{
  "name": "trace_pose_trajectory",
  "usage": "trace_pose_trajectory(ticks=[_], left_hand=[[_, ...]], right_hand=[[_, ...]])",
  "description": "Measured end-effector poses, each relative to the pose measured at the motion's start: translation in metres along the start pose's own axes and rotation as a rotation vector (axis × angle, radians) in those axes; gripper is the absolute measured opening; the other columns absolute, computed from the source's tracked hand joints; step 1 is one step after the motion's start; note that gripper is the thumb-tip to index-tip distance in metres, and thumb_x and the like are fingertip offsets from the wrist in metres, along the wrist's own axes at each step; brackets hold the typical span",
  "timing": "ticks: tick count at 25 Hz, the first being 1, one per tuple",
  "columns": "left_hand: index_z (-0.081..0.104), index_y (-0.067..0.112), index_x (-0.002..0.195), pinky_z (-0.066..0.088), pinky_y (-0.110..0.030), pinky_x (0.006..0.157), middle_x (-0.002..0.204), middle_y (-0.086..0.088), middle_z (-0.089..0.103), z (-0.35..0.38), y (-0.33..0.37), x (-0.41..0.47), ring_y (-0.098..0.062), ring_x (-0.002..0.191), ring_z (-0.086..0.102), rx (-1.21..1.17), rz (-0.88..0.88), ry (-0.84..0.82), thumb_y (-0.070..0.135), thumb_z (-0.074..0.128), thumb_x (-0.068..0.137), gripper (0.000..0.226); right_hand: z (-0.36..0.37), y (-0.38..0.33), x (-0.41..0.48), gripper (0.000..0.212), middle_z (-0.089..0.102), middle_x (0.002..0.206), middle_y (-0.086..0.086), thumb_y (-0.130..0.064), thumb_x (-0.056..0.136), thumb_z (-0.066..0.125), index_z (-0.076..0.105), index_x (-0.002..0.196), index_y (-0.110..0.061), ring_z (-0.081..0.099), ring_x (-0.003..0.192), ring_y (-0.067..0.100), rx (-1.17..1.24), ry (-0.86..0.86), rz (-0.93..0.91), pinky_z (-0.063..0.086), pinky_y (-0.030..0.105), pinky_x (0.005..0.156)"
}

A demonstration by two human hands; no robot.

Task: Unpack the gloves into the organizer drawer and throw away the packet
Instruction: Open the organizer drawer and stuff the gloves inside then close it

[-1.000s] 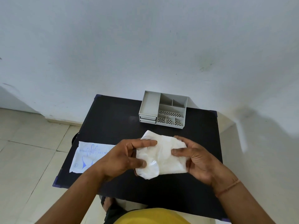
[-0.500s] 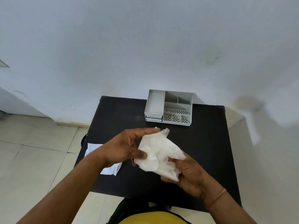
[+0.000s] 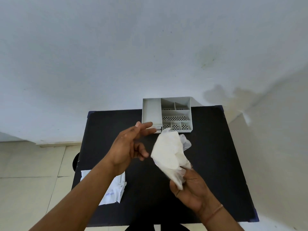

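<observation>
Head view: the gloves (image 3: 170, 153) sit as a crumpled white bundle just right of centre, pinched at the lower end by the right hand (image 3: 191, 190), their long axis running up toward the organizer (image 3: 167, 114) at the table's far edge. The left hand (image 3: 128, 147) hangs empty just left of them, fingers loose and spread — nearer the drawer front. The packet (image 3: 113, 189) lies flat at lower left on the black table (image 3: 216, 164); pale wall behind, tiled floor at left.
</observation>
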State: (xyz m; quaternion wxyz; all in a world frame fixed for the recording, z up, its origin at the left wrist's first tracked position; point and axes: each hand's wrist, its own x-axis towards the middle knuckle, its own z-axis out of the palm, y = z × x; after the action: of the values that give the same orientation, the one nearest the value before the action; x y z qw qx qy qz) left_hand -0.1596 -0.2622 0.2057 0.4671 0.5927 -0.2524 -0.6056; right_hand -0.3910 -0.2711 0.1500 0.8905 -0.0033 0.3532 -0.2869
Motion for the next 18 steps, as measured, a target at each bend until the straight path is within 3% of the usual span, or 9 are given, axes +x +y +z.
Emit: trace_pose_trajectory(ticks=[4,6,8,11,14,18], left_hand=[[0.071,0.02,0.123,0.058,-0.036,0.063,0.118,-0.006,0.081,-0.022,-0.037,0.068,-0.023,0.073,0.074,0.018,-0.278,0.221,0.026,0.064,0.103,0.022],[0.069,0.015,0.121,0.058,-0.038,0.064,0.116,-0.009,0.08,-0.028,-0.062,0.112,-0.023,0.079,0.074,-0.082,-0.415,0.327,0.014,0.065,0.1,0.021],[0.071,0.008,0.119,0.057,-0.039,0.061,0.116,-0.011,0.077,-0.028,-0.079,0.151,-0.023,0.079,0.074,-0.142,-0.492,0.409,0.008,0.063,0.1,0.021],[0.072,0.002,0.117,0.058,-0.038,0.061,0.106,-0.014,0.075,-0.023,-0.09,0.189,-0.021,0.075,0.073,-0.213,-0.503,0.488,0.003,0.062,0.099,0.02],[0.069,0.001,0.115,0.058,-0.036,0.059,0.089,-0.013,0.073,-0.018,-0.094,0.202,-0.019,0.071,0.072,-0.29,-0.489,0.537,-0.002,0.064,0.096,0.02],[0.074,0.002,0.107,0.058,-0.036,0.062,0.085,-0.01,0.072,-0.017,-0.106,0.195,-0.017,0.068,0.067,-0.294,-0.501,0.504,0.004,0.067,0.095,0.014]], right_hand=[[-0.007,-0.003,0.01,0.076,0.077,0.088,0.01,-0.002,0.025,0.105,0.078,0.095,-0.01,0.067,0.057,0.017,0.107,0.049,-0.063,0.05,0.024,0.04],[-0.014,-0.005,0.014,0.067,0.079,0.092,0.01,-0.003,0.04,0.102,0.074,0.1,-0.011,0.071,0.06,0.019,0.13,0.096,-0.092,0.052,0.026,0.043],[-0.018,-0.008,0.016,0.061,0.081,0.093,0.011,-0.007,0.038,0.105,0.081,0.094,-0.011,0.075,0.062,0.021,0.113,0.127,-0.136,0.056,0.029,0.044],[-0.018,-0.012,0.019,0.074,0.083,0.092,0.012,-0.012,0.013,0.108,0.086,0.083,-0.013,0.079,0.066,0.025,0.088,0.133,-0.184,0.061,0.034,0.044],[-0.019,-0.014,0.026,0.074,0.083,0.095,0.011,-0.012,0.013,0.108,0.086,0.084,-0.014,0.081,0.07,0.025,0.081,0.151,-0.222,0.062,0.036,0.046],[-0.014,-0.013,0.033,0.073,0.084,0.094,0.01,-0.012,0.011,0.108,0.086,0.081,-0.015,0.081,0.072,0.024,0.089,0.145,-0.252,0.063,0.036,0.047]])
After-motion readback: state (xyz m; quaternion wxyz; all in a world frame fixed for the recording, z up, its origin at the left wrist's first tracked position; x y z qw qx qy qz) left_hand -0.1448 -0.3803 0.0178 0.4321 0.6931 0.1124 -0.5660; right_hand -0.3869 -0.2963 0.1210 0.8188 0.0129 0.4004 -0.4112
